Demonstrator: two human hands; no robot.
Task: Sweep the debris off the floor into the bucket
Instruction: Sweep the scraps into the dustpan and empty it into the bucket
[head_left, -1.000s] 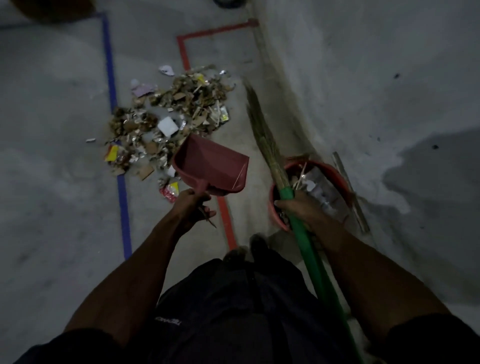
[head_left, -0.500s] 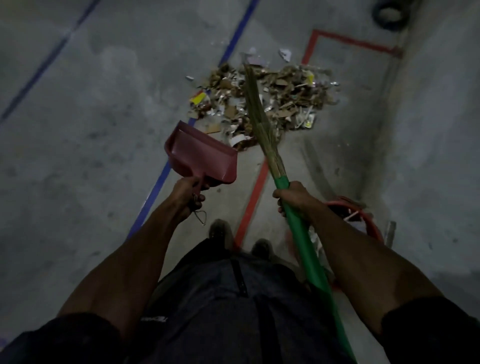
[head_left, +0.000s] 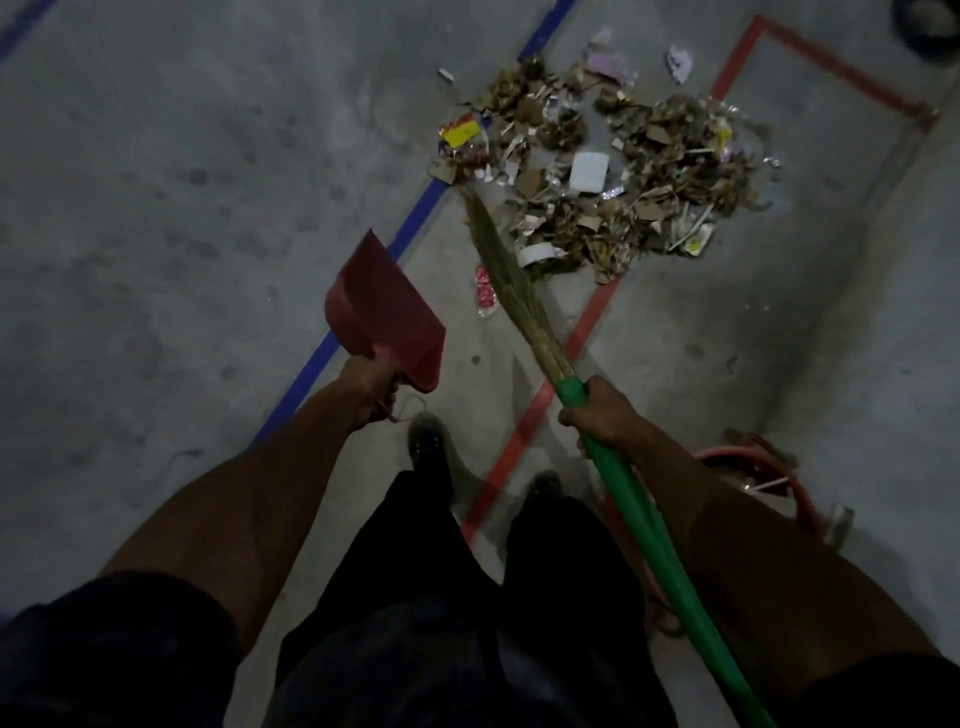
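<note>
Debris (head_left: 602, 171) now fills the upper centre and upper right of the frame, while the bucket (head_left: 779, 483), a second ago just under the right hand, has slid to the lower right edge behind the forearm: the person has turned from bucket to pile. Left hand (head_left: 371, 387) grips the handle of the red dustpan (head_left: 387, 312), raised off the floor at centre left, and the right hand (head_left: 597, 410) is wrapped round the green broom (head_left: 639, 519), whose bristles reach the pile's lower left edge. Another load looks about to be gathered, with most rubbish unswept.
</note>
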